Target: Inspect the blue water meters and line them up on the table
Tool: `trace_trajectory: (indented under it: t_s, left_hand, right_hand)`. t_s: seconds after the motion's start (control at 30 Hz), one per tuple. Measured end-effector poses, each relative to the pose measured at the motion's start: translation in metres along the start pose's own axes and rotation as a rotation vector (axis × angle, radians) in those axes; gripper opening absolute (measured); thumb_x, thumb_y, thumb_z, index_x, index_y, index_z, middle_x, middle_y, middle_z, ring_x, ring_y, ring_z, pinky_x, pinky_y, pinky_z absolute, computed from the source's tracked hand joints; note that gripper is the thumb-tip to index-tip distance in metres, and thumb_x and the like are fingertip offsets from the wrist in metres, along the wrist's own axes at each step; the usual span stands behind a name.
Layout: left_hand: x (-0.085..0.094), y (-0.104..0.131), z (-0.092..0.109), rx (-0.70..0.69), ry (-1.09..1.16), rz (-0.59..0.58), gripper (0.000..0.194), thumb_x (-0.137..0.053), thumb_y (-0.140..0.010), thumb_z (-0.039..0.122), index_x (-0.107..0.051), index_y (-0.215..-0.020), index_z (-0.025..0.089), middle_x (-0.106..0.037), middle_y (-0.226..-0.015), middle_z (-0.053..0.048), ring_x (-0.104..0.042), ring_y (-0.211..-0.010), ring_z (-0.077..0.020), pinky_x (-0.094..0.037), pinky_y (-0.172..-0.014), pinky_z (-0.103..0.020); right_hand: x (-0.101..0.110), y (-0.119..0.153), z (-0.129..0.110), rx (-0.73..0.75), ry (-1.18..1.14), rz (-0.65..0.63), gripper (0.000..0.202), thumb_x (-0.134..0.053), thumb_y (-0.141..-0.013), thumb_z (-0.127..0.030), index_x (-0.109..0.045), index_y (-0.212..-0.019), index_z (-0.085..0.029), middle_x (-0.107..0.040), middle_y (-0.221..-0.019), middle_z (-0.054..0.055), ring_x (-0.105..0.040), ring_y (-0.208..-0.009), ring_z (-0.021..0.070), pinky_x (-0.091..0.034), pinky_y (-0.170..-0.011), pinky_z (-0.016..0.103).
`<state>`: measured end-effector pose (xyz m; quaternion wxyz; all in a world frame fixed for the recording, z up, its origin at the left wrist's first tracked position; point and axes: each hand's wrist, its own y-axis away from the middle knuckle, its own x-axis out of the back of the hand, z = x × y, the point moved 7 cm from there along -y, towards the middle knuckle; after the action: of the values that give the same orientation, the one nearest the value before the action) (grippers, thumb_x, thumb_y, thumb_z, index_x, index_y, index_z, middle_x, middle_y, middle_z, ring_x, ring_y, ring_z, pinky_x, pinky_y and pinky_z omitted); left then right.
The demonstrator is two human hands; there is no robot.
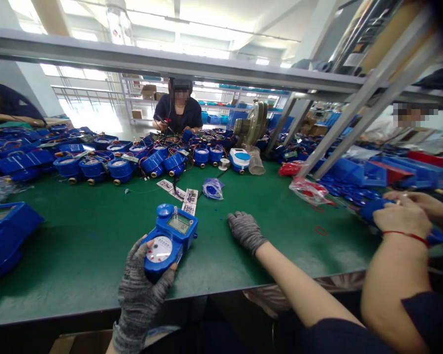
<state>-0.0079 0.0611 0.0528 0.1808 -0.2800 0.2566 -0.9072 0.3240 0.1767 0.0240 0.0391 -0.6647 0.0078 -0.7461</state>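
My left hand (143, 282), in a grey knit glove with bare fingertips, grips a blue water meter (170, 241) from below and the side. The meter is tilted towards me, with a round white dial, a small lit display and a raised blue round cap. My right hand (245, 231), gloved alike, rests on the green table to the right of the meter. Its fingers curl under, so their tips and anything in them are hidden. Tiny blue bits lie close to its left. Printed label sheets (190, 200) and a bag of small blue parts (213, 189) lie beyond.
Rows of blue meters with wires (120, 169) line the table's far side. Another large blue meter (7, 236) stands at left. A co-worker's hands (406, 216) handle a blue part at right, near blue bins (362, 171). A blower (251, 125) and slanted metal posts stand behind.
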Motion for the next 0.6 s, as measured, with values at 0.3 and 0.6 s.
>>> trace_trajectory:
  t_s: [0.3, 0.6]
  left_hand:
    - [0.001, 0.000, 0.004, -0.013, -0.008, 0.003, 0.063, -0.074, -0.073, 0.047, -0.049, -0.126, 0.023, -0.050, -0.136, -0.013, -0.055, -0.121, -0.0322, -0.048, -0.099, -0.051]
    - [0.000, 0.000, 0.001, 0.006, -0.040, -0.018, 0.065, -0.075, -0.072, 0.049, -0.049, -0.125, 0.023, -0.051, -0.135, -0.013, -0.057, -0.118, -0.0310, -0.050, -0.095, -0.047]
  right_hand:
    - [0.004, 0.009, 0.019, -0.044, -0.111, 0.041, 0.026, -0.047, -0.094, -0.017, -0.070, -0.105, -0.014, -0.068, -0.106, 0.015, -0.063, -0.097, 0.0234, -0.045, -0.084, 0.029]
    - [-0.009, 0.014, 0.040, -0.101, -0.316, 0.105, 0.025, -0.047, -0.095, -0.020, -0.065, -0.112, -0.015, -0.069, -0.106, 0.009, -0.064, -0.093, 0.0177, -0.048, -0.080, 0.025]
